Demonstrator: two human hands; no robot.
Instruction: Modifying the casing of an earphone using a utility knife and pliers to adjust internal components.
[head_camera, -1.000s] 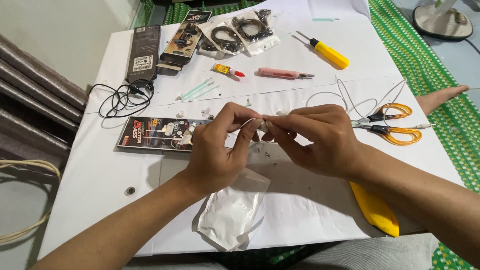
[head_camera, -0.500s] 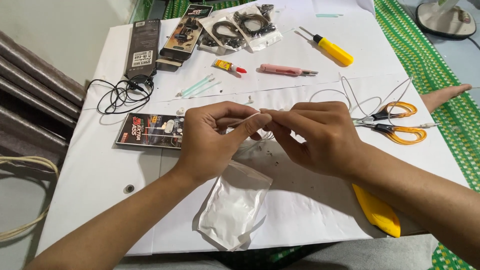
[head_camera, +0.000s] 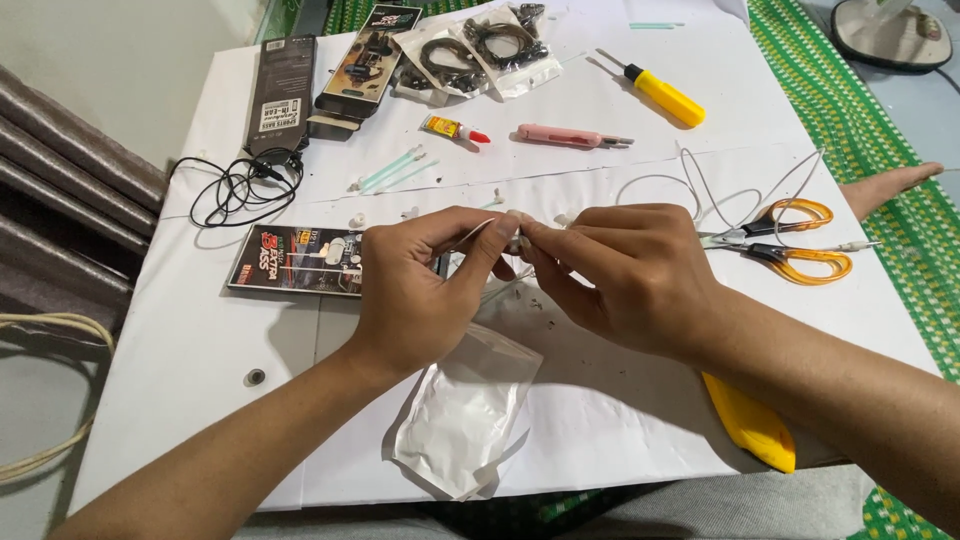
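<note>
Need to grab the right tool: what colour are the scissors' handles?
Orange, on the scissors right of the right hand; head view.

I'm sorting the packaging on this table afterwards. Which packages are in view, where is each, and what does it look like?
Long black box: far left, flat, slim.
Black carded package: right of it, far edge, colourful print.
Clear cable bags: far centre, dark coiled cables inside.
Black flat card package: beside the left hand, red and white print.
Clear plastic bag: near edge, below both hands.

A white wire (head_camera: 487, 229) is pinched at the grip. Orange-handled scissors (head_camera: 790, 240) are seen right of it, a yellow screwdriver (head_camera: 665, 97) and pink cutter (head_camera: 570, 136) beyond, green-checked cloth (head_camera: 880, 150) farther right.
</note>
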